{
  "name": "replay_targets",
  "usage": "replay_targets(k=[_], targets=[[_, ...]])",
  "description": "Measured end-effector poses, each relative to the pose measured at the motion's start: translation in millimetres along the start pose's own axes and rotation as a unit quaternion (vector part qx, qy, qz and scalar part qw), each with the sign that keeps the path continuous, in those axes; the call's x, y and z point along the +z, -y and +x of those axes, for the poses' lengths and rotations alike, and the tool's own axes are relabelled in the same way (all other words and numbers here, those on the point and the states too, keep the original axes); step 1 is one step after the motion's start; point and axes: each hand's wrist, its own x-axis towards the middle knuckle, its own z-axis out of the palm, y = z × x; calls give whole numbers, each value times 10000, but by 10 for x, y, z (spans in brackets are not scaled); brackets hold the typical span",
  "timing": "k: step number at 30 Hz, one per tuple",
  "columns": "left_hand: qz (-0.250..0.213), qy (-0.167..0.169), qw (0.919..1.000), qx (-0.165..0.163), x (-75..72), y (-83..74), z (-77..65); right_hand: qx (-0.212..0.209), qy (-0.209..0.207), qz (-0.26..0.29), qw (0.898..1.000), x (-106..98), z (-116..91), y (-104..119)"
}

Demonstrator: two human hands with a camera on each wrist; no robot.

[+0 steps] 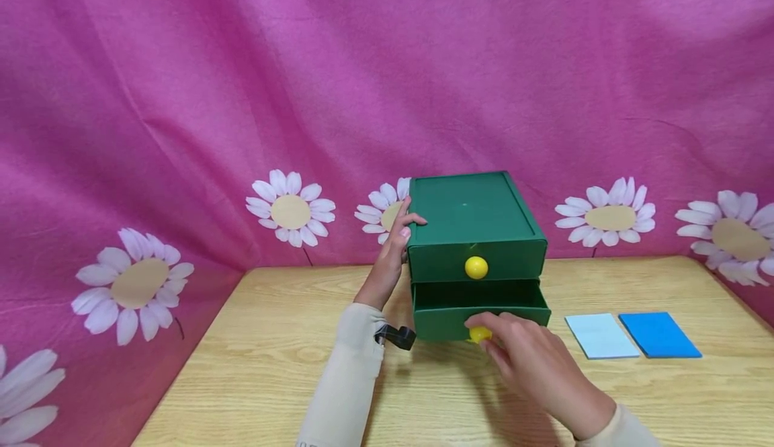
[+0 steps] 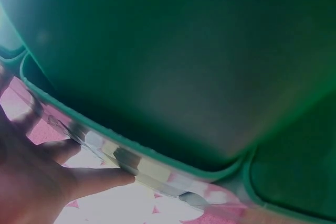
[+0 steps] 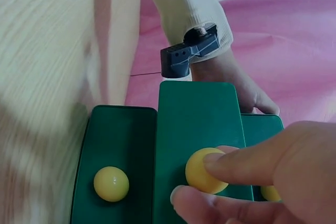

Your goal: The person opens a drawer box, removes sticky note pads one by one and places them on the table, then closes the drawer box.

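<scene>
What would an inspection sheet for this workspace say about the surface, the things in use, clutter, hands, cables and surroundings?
Surface: light wooden tabletop.
Things in use: green drawer unit; middle drawer pulled out, top drawer and bottom drawer further back.
Clutter: flat pale blue piece and flat blue piece, side by side near the unit.
Left hand: rests against the unit's side, a finger over its top edge.
Right hand: pinches the middle drawer's yellow knob.
Cables: nothing seen.
Surroundings: pink cloth with large white flowers.
</scene>
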Motion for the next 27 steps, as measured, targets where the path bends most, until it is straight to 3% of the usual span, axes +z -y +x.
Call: replay_targets(k=[12, 22, 27], targets=[[2, -28, 10000, 51, 8, 0, -2, -86, -157, 61, 9998, 21, 93, -42], [-87, -74, 9998, 148, 16, 58, 14, 117, 99, 128, 9998, -3, 184, -52], [-90, -20, 9999, 124, 10, 8, 2, 48, 12, 131, 9999, 30, 200, -75]])
